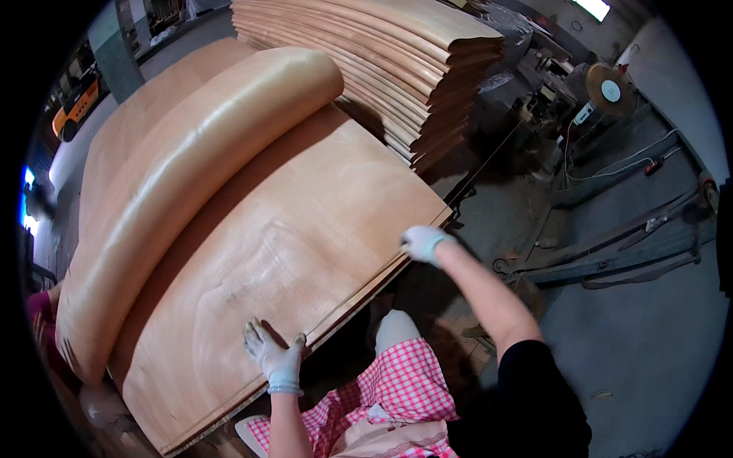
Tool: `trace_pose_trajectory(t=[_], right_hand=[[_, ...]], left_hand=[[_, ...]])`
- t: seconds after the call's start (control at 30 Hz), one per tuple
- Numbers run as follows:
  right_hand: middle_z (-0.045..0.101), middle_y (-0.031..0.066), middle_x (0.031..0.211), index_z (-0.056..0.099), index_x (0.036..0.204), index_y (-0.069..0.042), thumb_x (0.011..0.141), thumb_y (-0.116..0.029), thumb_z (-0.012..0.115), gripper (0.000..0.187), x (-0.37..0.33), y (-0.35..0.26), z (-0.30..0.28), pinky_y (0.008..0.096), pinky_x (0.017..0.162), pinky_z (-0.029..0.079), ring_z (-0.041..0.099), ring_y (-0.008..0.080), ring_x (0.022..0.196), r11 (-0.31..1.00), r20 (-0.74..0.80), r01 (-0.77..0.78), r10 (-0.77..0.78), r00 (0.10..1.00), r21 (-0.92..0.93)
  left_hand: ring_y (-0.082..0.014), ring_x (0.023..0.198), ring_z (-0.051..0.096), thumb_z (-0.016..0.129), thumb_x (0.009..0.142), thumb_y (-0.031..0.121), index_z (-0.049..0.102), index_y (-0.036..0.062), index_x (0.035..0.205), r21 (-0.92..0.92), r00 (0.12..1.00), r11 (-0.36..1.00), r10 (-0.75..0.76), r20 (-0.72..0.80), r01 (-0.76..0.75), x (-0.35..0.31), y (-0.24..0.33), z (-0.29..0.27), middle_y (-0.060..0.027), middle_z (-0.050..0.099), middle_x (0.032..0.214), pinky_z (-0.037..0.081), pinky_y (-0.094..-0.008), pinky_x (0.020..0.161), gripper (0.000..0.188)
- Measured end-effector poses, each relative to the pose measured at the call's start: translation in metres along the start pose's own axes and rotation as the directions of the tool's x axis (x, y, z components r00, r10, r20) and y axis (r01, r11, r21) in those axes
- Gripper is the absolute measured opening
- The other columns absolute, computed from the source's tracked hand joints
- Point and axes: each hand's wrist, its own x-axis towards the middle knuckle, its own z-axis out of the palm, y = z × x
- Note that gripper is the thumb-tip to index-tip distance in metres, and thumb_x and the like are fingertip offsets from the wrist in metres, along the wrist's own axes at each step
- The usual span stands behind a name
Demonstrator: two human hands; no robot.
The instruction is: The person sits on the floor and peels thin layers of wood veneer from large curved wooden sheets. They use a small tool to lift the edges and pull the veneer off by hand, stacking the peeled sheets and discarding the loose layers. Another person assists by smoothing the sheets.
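A wide, pale wood veneer sheet lies on a stack before me, and its far part is folded back in a big curling roll. My left hand, in a white glove with soiled fingertips, rests on the sheet by the near edge with its fingers spread. Farther right along that edge is my right hand, also gloved and slightly blurred. Its fingers are curled closed at the edge, and whatever they grip is hidden. A narrow strip or seam runs along the edge between both hands.
Behind stands a tall stack of folded veneer sheets. At the right are a machine with a round disc, cables and a metal frame. Another person's sleeve shows at far left; a yellow vehicle is beyond.
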Motion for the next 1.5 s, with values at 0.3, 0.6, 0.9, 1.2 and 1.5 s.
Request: trace_pose_trajectory(t=[0.3, 0.6, 0.9, 1.2, 1.5], right_hand=[[0.064, 0.0190, 0.113, 0.066, 0.106, -0.005, 0.086, -0.026, 0.062, 0.029, 0.022, 0.163, -0.014, 0.0430, 0.088, 0.049, 0.060, 0.0369, 0.104, 0.871, -0.170, -0.408, 0.461, 0.871, 0.273], [0.066, 0.0209, 0.094, 0.062, 0.099, 0.005, 0.089, -0.020, 0.062, 0.026, -0.038, -0.009, 0.046, 0.0391, 0.081, 0.048, 0.062, 0.0351, 0.087, 0.857, -0.657, 0.194, 0.201, 0.726, 0.477], [0.055, 0.0206, 0.128, 0.060, 0.100, 0.003, 0.091, -0.014, 0.064, 0.021, -0.168, -0.240, 0.115, 0.0315, 0.096, 0.043, 0.055, 0.0208, 0.109, 0.173, -0.245, 0.301, -0.286, 0.926, 0.938], [0.067, 0.0143, 0.086, 0.065, 0.093, 0.001, 0.089, -0.014, 0.060, 0.017, -0.131, -0.238, 0.076, 0.0346, 0.076, 0.051, 0.065, 0.0247, 0.080, 0.825, -0.118, 0.485, -0.472, 0.873, 0.290], [0.069, 0.0181, 0.088, 0.067, 0.094, 0.004, 0.082, -0.021, 0.065, 0.027, -0.054, -0.127, 0.029, 0.0359, 0.077, 0.051, 0.066, 0.0250, 0.083, 0.985, -0.148, 0.171, -0.168, 0.975, 0.004]], left_hand=[[-0.0378, 0.143, 0.015, 0.078, 0.066, 0.043, 0.019, 0.0009, 0.149, 0.045, 0.999, 0.999, -0.007, 0.054, 0.005, 0.000, 0.006, 0.001, -0.0238, 0.021, 0.153, 0.012, -0.0454, 0.118, 0.111], [-0.0332, 0.092, 0.060, 0.073, 0.077, 0.031, 0.063, 0.0053, 0.104, -0.251, 0.929, 0.929, 0.188, -0.319, -0.274, -0.028, 0.016, 0.011, -0.0141, 0.064, 0.098, 0.048, -0.0441, 0.082, 0.038], [-0.0258, 0.078, 0.061, 0.070, 0.074, 0.010, 0.068, 0.0045, 0.089, -0.835, 0.961, 0.475, 0.166, -0.222, -0.276, -0.102, 0.028, -0.055, -0.0106, 0.061, 0.082, 0.051, -0.0331, 0.071, 0.016], [-0.0114, 0.070, 0.059, 0.071, 0.076, -0.005, 0.063, 0.0026, 0.075, -0.976, 0.732, 0.185, -0.648, -0.212, -0.119, -0.121, -0.208, -0.128, -0.0014, 0.063, 0.075, 0.051, -0.0266, 0.069, 0.011], [-0.0111, 0.068, 0.058, 0.071, 0.079, 0.006, 0.070, -0.0006, 0.085, -0.660, 0.420, 0.572, -0.816, -0.397, 0.487, -0.125, -0.529, -0.182, -0.0048, 0.068, 0.076, 0.049, -0.0284, 0.064, 0.009]])
